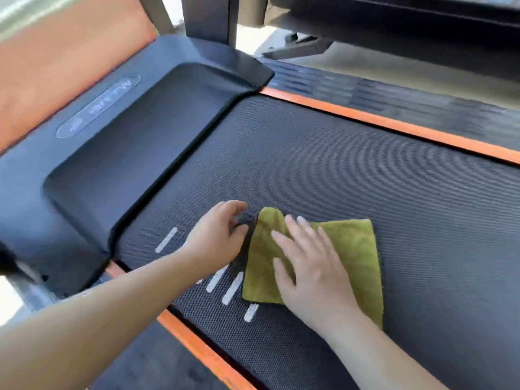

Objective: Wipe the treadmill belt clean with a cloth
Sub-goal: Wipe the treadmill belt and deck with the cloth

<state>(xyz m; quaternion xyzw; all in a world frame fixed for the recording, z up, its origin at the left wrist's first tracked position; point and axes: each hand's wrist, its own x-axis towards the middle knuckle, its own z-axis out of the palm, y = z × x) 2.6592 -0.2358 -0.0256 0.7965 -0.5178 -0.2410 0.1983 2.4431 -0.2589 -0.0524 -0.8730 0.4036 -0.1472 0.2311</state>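
A yellow-green cloth [351,249] lies flat on the black textured treadmill belt [365,170], near the belt's front end. My right hand [306,266] presses on the cloth with straight, spread fingers. My left hand [219,235] hovers just left of the cloth over the belt, fingers loosely curled and holding nothing; its fingertips are close to the cloth's left edge. Several white dashes [232,288] are printed on the belt beside and under my left hand.
The dark motor cover [126,153] rises at the belt's front, to the left. Orange trim strips [394,125] run along both belt sides, with a ribbed side rail [422,105] beyond the far one. A treadmill upright [208,18] stands at the top.
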